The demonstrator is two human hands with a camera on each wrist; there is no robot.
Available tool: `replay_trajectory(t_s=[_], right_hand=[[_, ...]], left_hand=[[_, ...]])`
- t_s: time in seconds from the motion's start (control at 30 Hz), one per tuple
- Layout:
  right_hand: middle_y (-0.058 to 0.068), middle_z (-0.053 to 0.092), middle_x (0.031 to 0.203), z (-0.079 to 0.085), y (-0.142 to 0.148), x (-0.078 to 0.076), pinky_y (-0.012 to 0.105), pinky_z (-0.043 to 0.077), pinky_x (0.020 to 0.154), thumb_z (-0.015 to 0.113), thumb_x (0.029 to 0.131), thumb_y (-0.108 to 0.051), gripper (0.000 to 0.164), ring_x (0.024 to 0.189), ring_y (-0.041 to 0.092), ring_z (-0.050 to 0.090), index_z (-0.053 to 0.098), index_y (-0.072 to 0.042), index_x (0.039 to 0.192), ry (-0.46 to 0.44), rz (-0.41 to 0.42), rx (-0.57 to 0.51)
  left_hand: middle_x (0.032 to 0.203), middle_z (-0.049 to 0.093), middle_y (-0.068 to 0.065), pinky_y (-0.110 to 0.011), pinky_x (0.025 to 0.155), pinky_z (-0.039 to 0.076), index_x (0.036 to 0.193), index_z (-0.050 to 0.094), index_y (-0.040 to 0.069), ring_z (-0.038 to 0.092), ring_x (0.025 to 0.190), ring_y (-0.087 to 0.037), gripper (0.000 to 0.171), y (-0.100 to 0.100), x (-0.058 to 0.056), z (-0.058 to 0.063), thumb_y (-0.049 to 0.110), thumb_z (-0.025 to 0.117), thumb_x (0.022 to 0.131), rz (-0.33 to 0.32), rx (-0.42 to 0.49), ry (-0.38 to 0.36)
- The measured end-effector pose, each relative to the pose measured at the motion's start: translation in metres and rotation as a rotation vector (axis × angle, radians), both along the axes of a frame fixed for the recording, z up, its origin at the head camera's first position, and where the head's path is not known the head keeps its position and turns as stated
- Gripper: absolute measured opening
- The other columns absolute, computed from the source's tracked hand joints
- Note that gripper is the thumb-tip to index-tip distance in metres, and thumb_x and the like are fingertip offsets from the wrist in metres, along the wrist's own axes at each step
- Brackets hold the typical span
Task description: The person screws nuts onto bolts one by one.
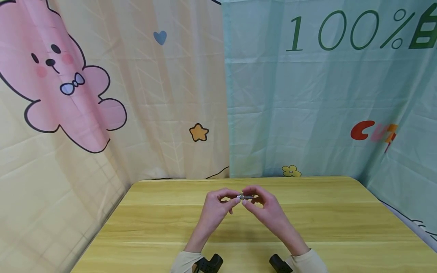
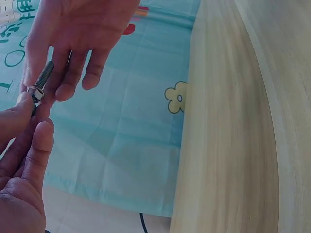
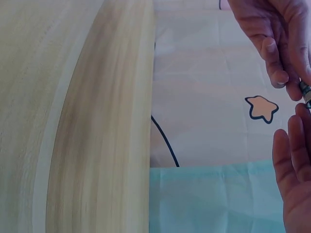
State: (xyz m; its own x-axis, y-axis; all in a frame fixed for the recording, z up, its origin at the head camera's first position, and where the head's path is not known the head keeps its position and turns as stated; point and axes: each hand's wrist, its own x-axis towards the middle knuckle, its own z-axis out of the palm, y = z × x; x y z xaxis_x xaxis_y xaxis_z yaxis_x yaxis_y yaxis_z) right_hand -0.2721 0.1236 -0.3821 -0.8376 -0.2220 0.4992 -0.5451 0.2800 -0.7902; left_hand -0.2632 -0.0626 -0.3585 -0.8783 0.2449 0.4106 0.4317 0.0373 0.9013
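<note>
A metal bolt (image 1: 248,197) with a threaded shaft is held level above the table, between both hands. My left hand (image 1: 217,204) pinches its left end between thumb and fingertips. In the left wrist view the bolt's threads (image 2: 45,74) stick out past a shiny hex nut (image 2: 37,92) close to the left thumb. My right hand (image 1: 268,206) has its thumb and index fingertip around the nut, with the shaft pointing into its palm. The right wrist view catches only a bit of the metal (image 3: 305,91) at its edge; fingers hide the bolt's left end.
A wood-grain table (image 1: 157,223) lies under both hands. Printed curtains, one cream (image 1: 143,94) and one teal (image 1: 273,102), hang behind and beside it. Black wrist devices (image 1: 211,262) sit at both cuffs.
</note>
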Motion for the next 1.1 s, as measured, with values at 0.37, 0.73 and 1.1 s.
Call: replay_trajectory(t_s=[0.37, 0.73, 1.1], right_hand=[[-0.004, 0.065, 0.103, -0.005, 0.001, -0.003, 0.037, 0.053, 0.087, 0.07, 0.093, -0.022, 0.014, 0.094, 0.015, 0.063, 0.067, -0.018, 0.106, -0.001, 0.011, 0.015], [-0.002, 0.066, 0.091, -0.005, 0.001, -0.001, 0.035, 0.053, 0.078, 0.063, 0.097, -0.033, 0.015, 0.084, 0.021, 0.063, 0.069, -0.019, 0.098, -0.044, -0.048, 0.031], [0.0, 0.064, 0.105, -0.004, 0.002, -0.003, 0.035, 0.053, 0.087, 0.069, 0.093, -0.011, 0.018, 0.098, 0.018, 0.063, 0.065, -0.014, 0.11, 0.01, 0.064, -0.01]], left_hand=[[0.09, 0.072, -0.009, -0.029, 0.057, 0.054, 0.097, 0.075, -0.003, 0.059, 0.069, -0.015, 0.01, -0.001, -0.001, 0.0, 0.001, 0.072, 0.088, 0.016, 0.015, -0.039], [0.088, 0.071, -0.009, -0.027, 0.057, 0.054, 0.094, 0.075, 0.0, 0.061, 0.075, -0.018, 0.008, 0.001, -0.001, -0.001, 0.005, 0.074, 0.088, -0.006, 0.01, -0.05], [0.09, 0.07, -0.009, -0.028, 0.056, 0.053, 0.095, 0.075, 0.002, 0.06, 0.07, -0.016, 0.008, 0.002, -0.015, -0.016, 0.003, 0.074, 0.087, 0.039, 0.026, -0.068]])
